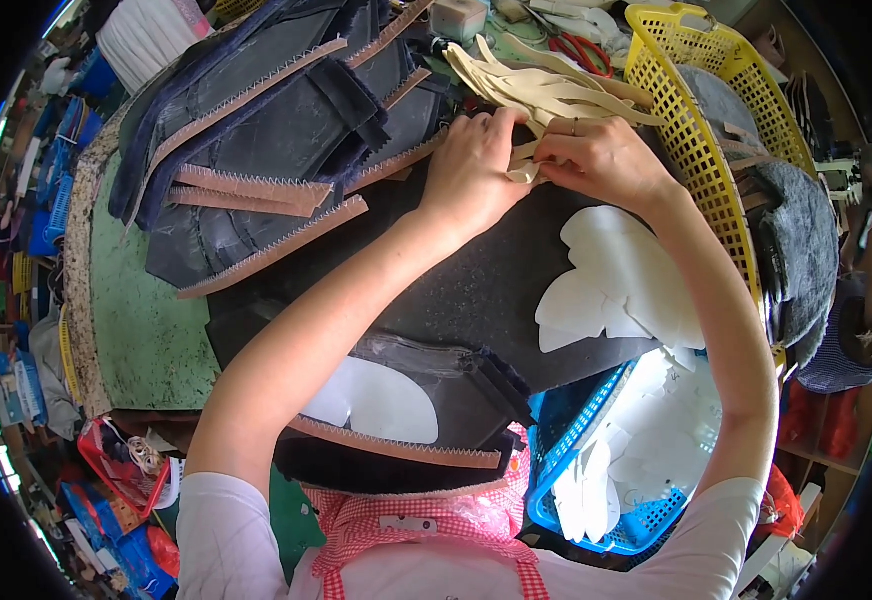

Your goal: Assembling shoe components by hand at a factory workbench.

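Red-and-white checked apron cloth (421, 512) lies closest, at 6 o'clock, probably worn to keep my clothes clean. Just above it, one dark panel with a brown zigzag-stitched edge (406, 448) carries white rounded sheet pieces (386, 405); their overlap stops me counting them.

At 12 o'clock, slightly toward 1, lies the bundle of thin cream-coloured strips (546, 90), too tangled to count. My two hands meet at its near end: the fingers of my left hand (471, 165) curl in narrow over some strips, and those of my right hand (606, 160) pinch the ends beside them, I judge to keep the bunch together.

Dark panels with brown zigzag borders (266, 130) overlap at 10 o'clock on the green desk (146, 325), perhaps piled there to leave my middle free; several, not countable. One yellow lattice basket (691, 150) stands at 2 o'clock and one blue basket (568, 432) at 5, seemingly within easy reach; the blue one holds many white sheet pieces (666, 400).
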